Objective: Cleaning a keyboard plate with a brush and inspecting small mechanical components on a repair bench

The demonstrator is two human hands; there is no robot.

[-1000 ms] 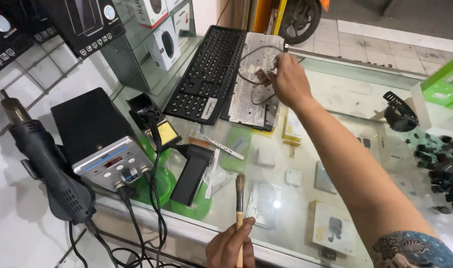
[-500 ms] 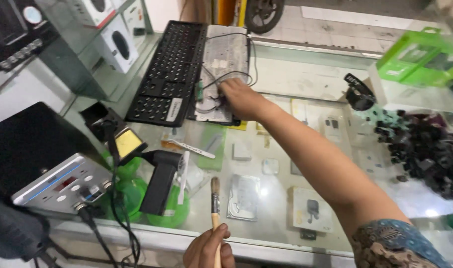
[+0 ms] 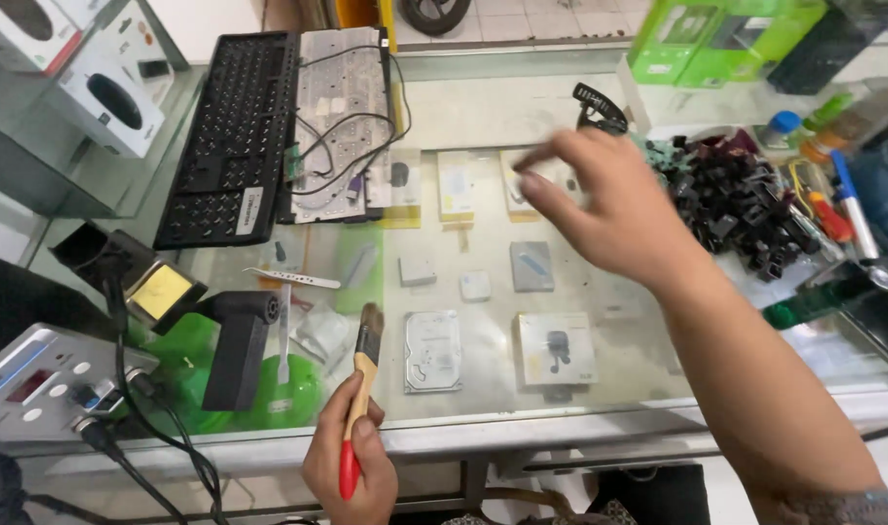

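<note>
A grey soldering station with round knobs (image 3: 35, 384) sits at the far left of a glass display counter (image 3: 658, 413), its black cables (image 3: 162, 437) trailing off the front edge beside a black stand on a green mat (image 3: 238, 350). Behind them lies a black keyboard frame with its keycaps removed (image 3: 230, 136), and touching its right side the grey inner membrane sheet with loose wires (image 3: 345, 112) is laid bare, so the disassembly looks largely done. Near the counter's front edge the left hand (image 3: 352, 467) is closed around the red handle of a small wooden paintbrush (image 3: 358, 389), bristles pointing up and away, touching nothing; any brushing appears yet to come. Further right the right hand (image 3: 604, 209) hovers above the glass, fingers loosely spread and holding nothing, blurred in motion. At far right a heap of black keycaps (image 3: 736, 209) rests on the counter, well apart from the frame and not yet refitted.
</note>
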